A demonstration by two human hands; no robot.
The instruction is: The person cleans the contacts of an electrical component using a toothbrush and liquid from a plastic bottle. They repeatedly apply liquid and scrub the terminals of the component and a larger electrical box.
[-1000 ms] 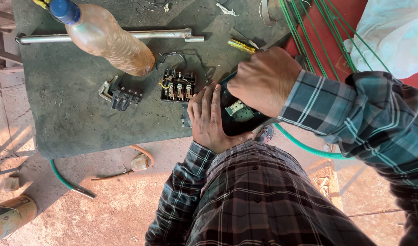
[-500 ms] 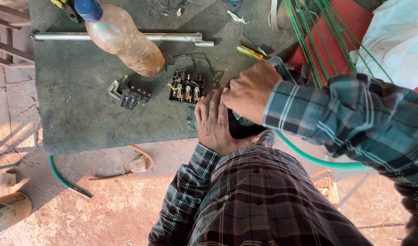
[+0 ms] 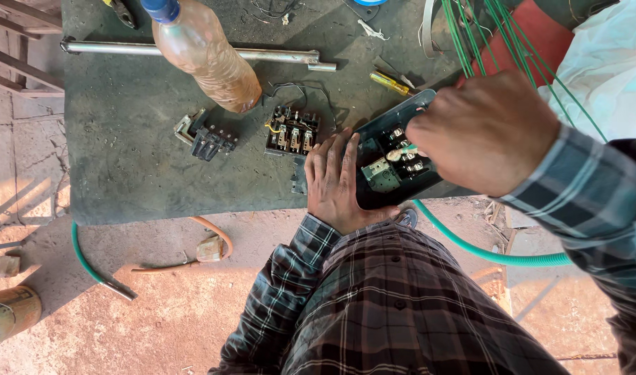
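Observation:
A dark open electrical box (image 3: 391,156) with metal terminals inside rests at the near edge of a grey-green table (image 3: 130,167). My left hand (image 3: 335,182) lies flat against its left side, steadying it. My right hand (image 3: 486,132) hovers over the box's right end, fingers closed around a small tool whose green-tipped end (image 3: 406,149) touches the terminals. Most of that tool is hidden under my fingers.
On the table lie a black terminal block (image 3: 292,130), a smaller black part (image 3: 207,139), a plastic bottle (image 3: 201,54), a metal pipe (image 3: 193,50) and a yellow screwdriver (image 3: 389,83). Green wires (image 3: 470,42) hang at right; a green hose (image 3: 484,250) and orange cable (image 3: 214,232) cross the floor.
My right hand has lifted off the box and shifted right, uncovering the terminals. The view has moved closer. My left hand stays on the box's left side.

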